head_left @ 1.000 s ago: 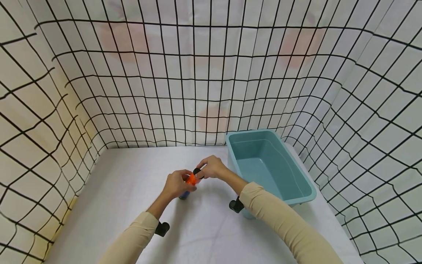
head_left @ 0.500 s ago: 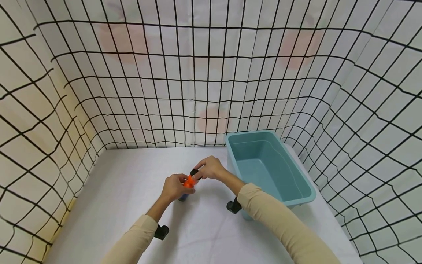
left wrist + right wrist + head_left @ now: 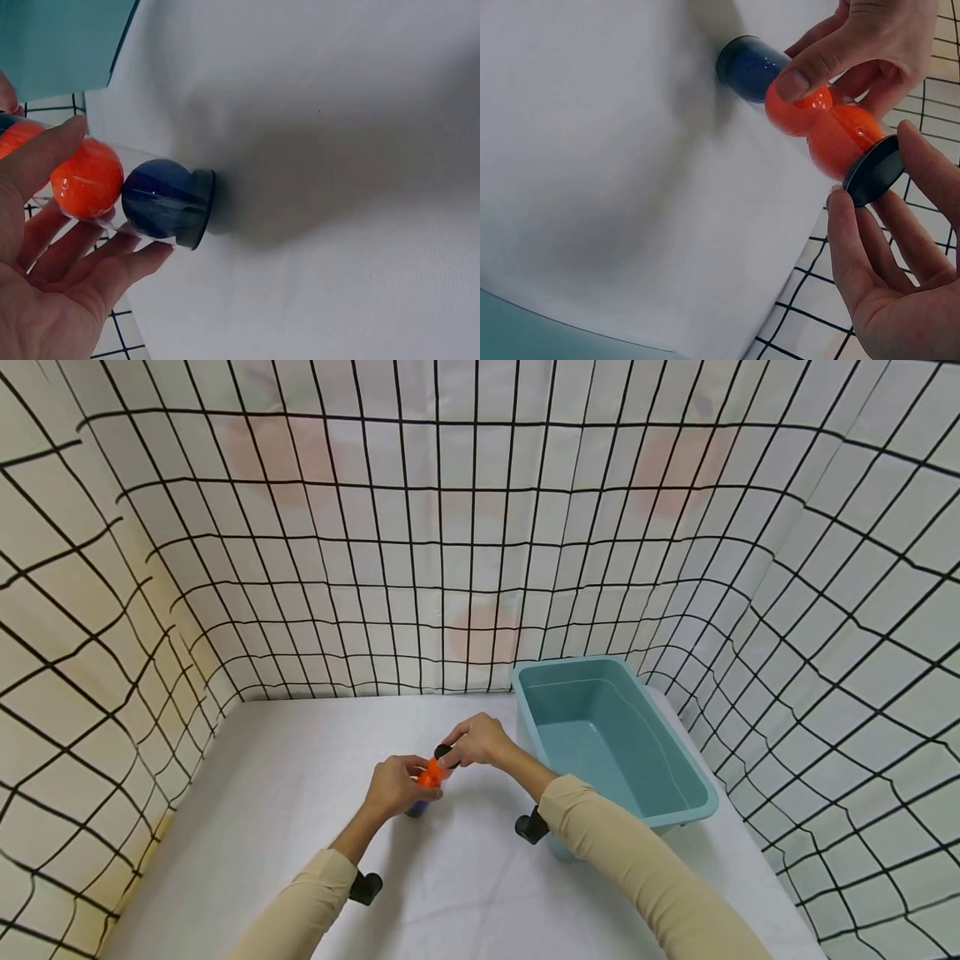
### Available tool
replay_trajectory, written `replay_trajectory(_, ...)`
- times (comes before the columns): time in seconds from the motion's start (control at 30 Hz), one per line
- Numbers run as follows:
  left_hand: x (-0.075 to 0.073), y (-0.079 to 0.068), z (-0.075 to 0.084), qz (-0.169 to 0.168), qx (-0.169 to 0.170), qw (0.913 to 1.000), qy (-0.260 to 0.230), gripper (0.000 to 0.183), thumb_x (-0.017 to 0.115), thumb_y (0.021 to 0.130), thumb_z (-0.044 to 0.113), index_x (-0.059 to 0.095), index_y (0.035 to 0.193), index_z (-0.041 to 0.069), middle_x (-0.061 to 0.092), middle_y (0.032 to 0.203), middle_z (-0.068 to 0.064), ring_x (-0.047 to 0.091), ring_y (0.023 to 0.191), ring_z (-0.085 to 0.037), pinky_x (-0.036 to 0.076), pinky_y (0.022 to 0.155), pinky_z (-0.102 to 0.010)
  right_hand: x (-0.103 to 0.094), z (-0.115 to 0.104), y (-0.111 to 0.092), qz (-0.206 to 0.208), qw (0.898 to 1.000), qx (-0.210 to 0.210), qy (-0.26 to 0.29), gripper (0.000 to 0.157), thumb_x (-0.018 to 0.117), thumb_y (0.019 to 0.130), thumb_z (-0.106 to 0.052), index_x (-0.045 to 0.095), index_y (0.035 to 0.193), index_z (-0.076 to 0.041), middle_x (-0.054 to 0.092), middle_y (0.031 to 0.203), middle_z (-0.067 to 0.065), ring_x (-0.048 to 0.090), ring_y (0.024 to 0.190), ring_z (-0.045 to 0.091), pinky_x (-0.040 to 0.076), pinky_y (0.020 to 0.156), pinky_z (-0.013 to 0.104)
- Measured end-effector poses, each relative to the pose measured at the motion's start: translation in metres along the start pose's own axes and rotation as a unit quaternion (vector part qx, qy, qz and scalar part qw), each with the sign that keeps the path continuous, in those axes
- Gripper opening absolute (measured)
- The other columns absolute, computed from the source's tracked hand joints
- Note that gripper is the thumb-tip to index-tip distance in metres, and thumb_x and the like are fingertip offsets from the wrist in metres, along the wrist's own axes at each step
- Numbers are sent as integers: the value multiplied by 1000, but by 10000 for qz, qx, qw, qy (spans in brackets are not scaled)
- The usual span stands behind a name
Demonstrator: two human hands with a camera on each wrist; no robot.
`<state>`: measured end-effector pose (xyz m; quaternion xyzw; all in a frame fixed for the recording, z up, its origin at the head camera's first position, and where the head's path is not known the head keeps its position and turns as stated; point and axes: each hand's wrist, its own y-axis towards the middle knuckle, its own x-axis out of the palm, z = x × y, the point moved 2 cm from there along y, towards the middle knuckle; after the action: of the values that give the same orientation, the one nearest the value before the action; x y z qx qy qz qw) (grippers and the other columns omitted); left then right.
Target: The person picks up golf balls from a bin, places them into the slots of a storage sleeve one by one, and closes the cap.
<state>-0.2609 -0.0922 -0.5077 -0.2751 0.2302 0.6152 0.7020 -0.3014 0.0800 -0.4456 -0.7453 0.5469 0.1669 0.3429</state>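
Note:
My left hand (image 3: 392, 787) grips the middle of a clear tube (image 3: 142, 159) between thumb and fingers. Inside the tube sit orange balls (image 3: 840, 142) and a dark blue ball (image 3: 159, 196) in a row. A dark cap (image 3: 196, 210) closes the blue ball's end. At the other end, my right hand (image 3: 483, 742) pinches a black cap (image 3: 875, 171) between thumb and fingertips. That cap lies against the tube end, beside an orange ball. The tube is tilted, its blue end toward the person; whether that end touches the table cannot be told.
A teal plastic tub (image 3: 525, 693) stands on the right side of the table, next to my right forearm. White cloth (image 3: 300, 752) covers the table. Black wire grid (image 3: 420, 539) walls rise at the back and both sides. A black device (image 3: 532, 827) is on each wrist.
Both hands and the tube have shifted slightly left and toward the person over the last second. The right hand's hold on the black cap looks the same.

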Motion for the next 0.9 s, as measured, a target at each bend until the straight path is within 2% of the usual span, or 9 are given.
replay_trajectory(0.27,-2,0,0,53,117,9999,-7,44,93,71,22,76,109,5,76,103,-15,70,90,-27,60,75,-38,-1,-2,1,63,9999,33,-127,33,93,71,-29,82,99,-15,75,98,7,72,69,16,54,72,31)
replay_trajectory(0.53,-2,-2,-1,75,-20,9999,-79,44,92,73,21,76,110,5,76,104,-15,69,91,-26,61,77,-38,1,-4,1,60,9998,7,-186,33,93,72,-30,82,100,-15,74,98,8,71,68,16,55,71,31)
replay_trajectory(0.9,-3,-3,0,60,47,9999,-90,45,92,72,23,75,110,4,76,103,-15,69,89,-25,61,76,-37,2,-4,2,87,9999,39,32,30,93,72,-26,82,97,-14,74,103,11,72,68,18,58,73,32)
